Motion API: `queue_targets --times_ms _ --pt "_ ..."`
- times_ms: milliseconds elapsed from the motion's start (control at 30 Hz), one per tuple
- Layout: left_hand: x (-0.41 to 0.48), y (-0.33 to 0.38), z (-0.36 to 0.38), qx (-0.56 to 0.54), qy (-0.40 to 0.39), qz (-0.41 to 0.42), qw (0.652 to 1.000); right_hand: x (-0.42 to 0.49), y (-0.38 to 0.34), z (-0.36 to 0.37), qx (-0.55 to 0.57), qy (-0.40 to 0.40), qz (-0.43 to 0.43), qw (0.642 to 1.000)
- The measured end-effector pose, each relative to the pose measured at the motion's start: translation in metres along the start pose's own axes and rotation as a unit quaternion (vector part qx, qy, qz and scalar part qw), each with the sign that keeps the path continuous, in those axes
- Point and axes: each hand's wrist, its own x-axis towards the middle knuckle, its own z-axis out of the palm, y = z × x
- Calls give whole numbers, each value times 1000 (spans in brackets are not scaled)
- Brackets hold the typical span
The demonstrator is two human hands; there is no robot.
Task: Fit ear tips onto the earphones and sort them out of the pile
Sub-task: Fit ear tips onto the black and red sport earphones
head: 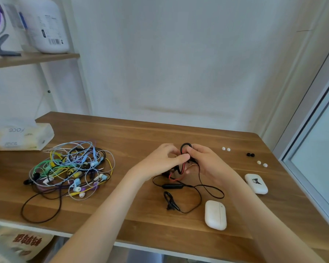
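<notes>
While both hands meet above the brown wooden worktop point(133, 133), the left hand point(160, 162) and right hand point(209, 164) each close their grip on the black-and-red corded earphone with ear hook point(186, 144). The tangled pile of coloured earphones point(70, 168) lies to the left, with loose white ear tips point(226, 149) and black ear tips point(250, 154) to the right.

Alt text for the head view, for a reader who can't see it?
The left hand and right hand grip a black-and-red earphone over the wooden table, its cable trailing onto it. A tangled pile of coloured earphones lies left; loose ear tips, a white case and a printed case lie right.
</notes>
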Motion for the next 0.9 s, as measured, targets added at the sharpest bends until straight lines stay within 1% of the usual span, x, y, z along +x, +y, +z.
queue_targets --times_ms 233,267,433,567,667,767,833,900 --pt "1 -6 4 -48 3 19 999 2 4 0 -149 75 -37 985" --pt "1 -6 4 -43 6 22 999 1 3 -1 -147 84 -40 985" --pt "1 -7 3 -53 4 22 998 2 3 0 -54 101 -62 991" --pt "2 -6 4 -55 1 23 998 3 0 6 -75 119 -114 984" --pt "4 -6 4 -47 4 22 999 2 -3 8 -51 123 -147 980" --pt "5 -5 8 -37 -21 27 999 2 -7 10 -41 129 -164 977" --pt "5 -5 10 -9 -13 19 1000 1 -11 10 -19 158 -172 972" --pt "5 -5 9 11 16 12 1000 0 -13 5 8 207 -167 964"
